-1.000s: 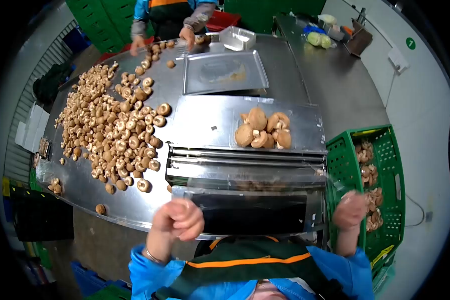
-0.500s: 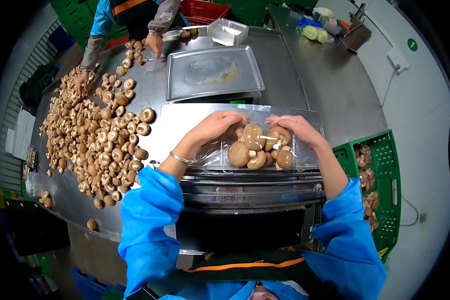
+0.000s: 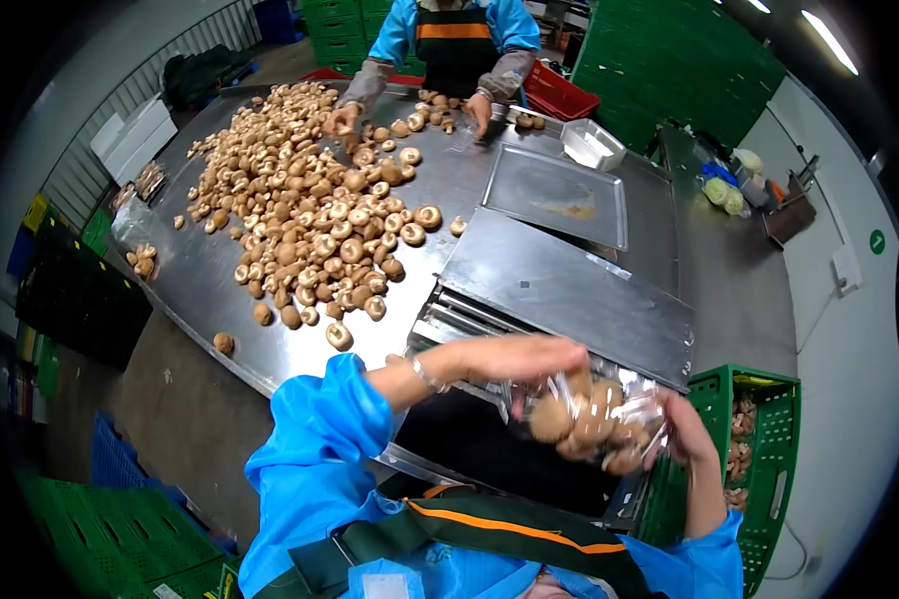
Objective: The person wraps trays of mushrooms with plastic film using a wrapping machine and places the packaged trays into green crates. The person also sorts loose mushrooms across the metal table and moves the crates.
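Note:
A clear film-wrapped pack of brown mushrooms [image 3: 591,411] is tilted in front of me, over the near edge of the wrapping station, slightly blurred. My right hand [image 3: 685,431] grips its right end, with the fingers partly hidden behind the film. My left hand [image 3: 517,357] lies along the pack's upper left side, fingers stretched out flat and touching or just above the film. Beyond my hands is the station's bare metal plate [image 3: 569,290]. Loose mushrooms [image 3: 320,215] are heaped on the steel table to the left.
A green crate [image 3: 784,469] at my right holds packed mushrooms. Past the plate lie a metal tray [image 3: 559,195] and a stack of clear trays [image 3: 591,145]. Across the table, a co-worker's hands [image 3: 477,115] handle mushrooms. Green crates [image 3: 120,529] stand at lower left.
The pack has been lifted off the metal plate and brought nearer, down and right. My left hand has flattened along it, my right hand has closed on its end. The view has turned.

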Tool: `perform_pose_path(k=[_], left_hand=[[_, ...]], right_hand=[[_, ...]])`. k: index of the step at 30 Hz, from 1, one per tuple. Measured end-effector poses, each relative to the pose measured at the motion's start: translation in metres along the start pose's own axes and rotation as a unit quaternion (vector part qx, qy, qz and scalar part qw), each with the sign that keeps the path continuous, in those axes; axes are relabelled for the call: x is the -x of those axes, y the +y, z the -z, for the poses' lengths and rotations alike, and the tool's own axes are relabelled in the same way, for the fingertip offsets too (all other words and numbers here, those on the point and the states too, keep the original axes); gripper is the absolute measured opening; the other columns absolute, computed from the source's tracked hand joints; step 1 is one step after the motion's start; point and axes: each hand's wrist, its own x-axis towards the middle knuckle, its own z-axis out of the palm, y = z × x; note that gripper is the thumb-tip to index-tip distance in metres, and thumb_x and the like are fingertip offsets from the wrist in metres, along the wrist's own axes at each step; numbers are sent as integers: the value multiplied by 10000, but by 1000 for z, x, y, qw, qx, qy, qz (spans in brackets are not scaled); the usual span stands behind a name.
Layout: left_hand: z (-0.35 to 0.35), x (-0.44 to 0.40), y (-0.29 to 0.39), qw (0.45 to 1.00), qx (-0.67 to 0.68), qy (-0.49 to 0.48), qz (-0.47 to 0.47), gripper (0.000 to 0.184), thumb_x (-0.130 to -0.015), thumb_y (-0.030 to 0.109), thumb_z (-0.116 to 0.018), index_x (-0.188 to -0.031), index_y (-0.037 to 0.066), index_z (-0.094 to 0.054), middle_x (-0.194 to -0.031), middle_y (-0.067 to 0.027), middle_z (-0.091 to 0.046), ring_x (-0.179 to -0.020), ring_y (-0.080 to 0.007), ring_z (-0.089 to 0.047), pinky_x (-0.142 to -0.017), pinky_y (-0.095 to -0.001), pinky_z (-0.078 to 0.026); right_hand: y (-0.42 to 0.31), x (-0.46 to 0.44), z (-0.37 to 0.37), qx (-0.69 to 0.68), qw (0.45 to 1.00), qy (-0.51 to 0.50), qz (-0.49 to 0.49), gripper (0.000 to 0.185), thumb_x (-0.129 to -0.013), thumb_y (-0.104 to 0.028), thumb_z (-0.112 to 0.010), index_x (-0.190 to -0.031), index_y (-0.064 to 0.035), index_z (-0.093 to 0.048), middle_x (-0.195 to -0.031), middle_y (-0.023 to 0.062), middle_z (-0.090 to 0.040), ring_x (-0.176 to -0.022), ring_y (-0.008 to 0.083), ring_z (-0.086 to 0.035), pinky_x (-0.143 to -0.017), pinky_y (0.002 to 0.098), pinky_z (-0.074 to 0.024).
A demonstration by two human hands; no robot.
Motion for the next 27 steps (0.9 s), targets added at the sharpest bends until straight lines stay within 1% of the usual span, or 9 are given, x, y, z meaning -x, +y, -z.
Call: perform_pose_path(k=[7, 10, 13, 14, 16, 17, 20, 24, 27], left_hand=[[-18, 61, -137, 971, 206, -8, 124, 387, -900, 289, -492, -1114, -32, -526, -1008, -120, -592, -877, -168, -596, -752, -266, -525], [-30, 58, -158, 928, 293, 209, 100, 240, -908, 221, -485, -927, 1, -580, -911, -80, -625, -815, -136, -615, -681, -226, -512], [-58, 49, -144, 915, 183, 357, 27, 280, -921, 260, -449, -872, 19, -583, -688, -37, -596, -585, -95, -567, -510, -201, -460], [-65, 44, -144, 901, 161, 401, 24, 277, -921, 256, -444, -862, 23, -583, -642, -29, -573, -530, -84, -532, -468, -196, -427], [-74, 36, -142, 866, 70, 494, 28, 270, -919, 250, -444, -814, 40, -578, -546, -13, -517, -425, -53, -441, -387, -186, -329], [-76, 38, -150, 847, 194, 495, -6, 269, -916, 251, -451, -796, 36, -557, -608, -27, -540, -396, -44, -378, -365, -192, -277], [-98, 85, -138, 792, 335, 510, 1, 273, -918, 262, -449, -791, 36, -533, -768, -72, -570, -377, -39, -316, -351, -195, -229], [-157, 125, -176, 686, 489, 518, 147, 188, -841, 128, -482, -698, 27, -550, -467, 3, -427, -328, -61, -295, -312, -217, -182], [-167, 86, -199, 755, 497, 361, 230, 178, -854, 166, -503, -733, 60, -579, -503, 39, -429, -355, -47, -277, -345, -217, -164]], right_hand=[[104, -7, -17, -39, 995, 7, -89, 439, -936, -304, -366, -1267, -16, -355, -1067, 162, -538, -770, 264, -624, -425, 322, -534], [123, 6, -27, -80, 989, 67, -109, 514, -927, -393, -337, -1258, -1, -364, -1026, 182, -559, -862, 260, -621, -448, 301, -533], [166, 29, -33, -100, 968, 223, -46, 478, -924, -387, -364, -1207, -5, -414, -806, 129, -574, -569, 173, -592, -388, 204, -426], [174, 27, -49, -106, 956, 272, 23, 355, -927, -283, -411, -1172, -29, -446, -703, 59, -532, -417, 98, -450, -356, 179, -329], [177, 12, -61, -233, 903, 351, 84, 227, -902, -162, -464, -1101, -55, -479, -615, -8, -434, -389, 51, -320, -336, 180, -263], [189, 10, -54, -292, 873, 376, 104, 210, -895, -147, -471, -1086, -58, -481, -586, -24, -390, -386, 42, -287, -333, 179, -246], [176, 73, -45, -454, 849, 243, 116, 236, -903, -175, -452, -1110, -60, -454, -615, -35, -389, -409, 48, -331, -346, 192, -296], [249, 87, -79, -288, 886, 342, -120, 355, -893, -276, -448, -1162, -47, -415, -807, 39, -471, -647, 144, -461, -554, 278, -411], [240, 52, -129, -228, 947, 132, -183, 462, -867, -348, -459, -1200, -37, -380, -925, 71, -446, -781, 185, -438, -663, 320, -381]])
